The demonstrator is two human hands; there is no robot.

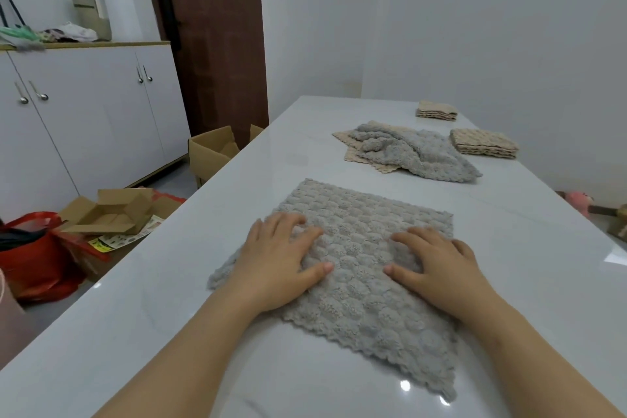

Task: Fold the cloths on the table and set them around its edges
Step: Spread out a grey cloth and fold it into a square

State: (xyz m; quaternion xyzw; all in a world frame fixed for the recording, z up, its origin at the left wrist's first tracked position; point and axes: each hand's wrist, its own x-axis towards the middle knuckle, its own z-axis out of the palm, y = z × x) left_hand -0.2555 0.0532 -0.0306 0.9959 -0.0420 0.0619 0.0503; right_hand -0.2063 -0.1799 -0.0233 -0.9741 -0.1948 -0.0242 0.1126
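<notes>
A grey tufted cloth (pixel 359 248) lies spread flat on the white table (pixel 237 200) in front of me. My left hand (pixel 278 261) presses flat on its left part, fingers straight. On the right part, my right hand (pixel 434 265) rests flat the same way. Farther back sits a loose heap: a crumpled grey cloth (pixel 417 153) over a beige cloth (pixel 353 146). A folded beige stack (pixel 483 143) sits near the right edge, and a second folded beige stack (pixel 437 110) stands at the far end.
White cabinets (pixel 88 119) line the left wall beside a dark door (pixel 217 37). Open cardboard boxes (pixel 112 210) and a red bag (pixel 37 258) lie on the floor left of the table. A pink object (pixel 580 200) sits off the right edge.
</notes>
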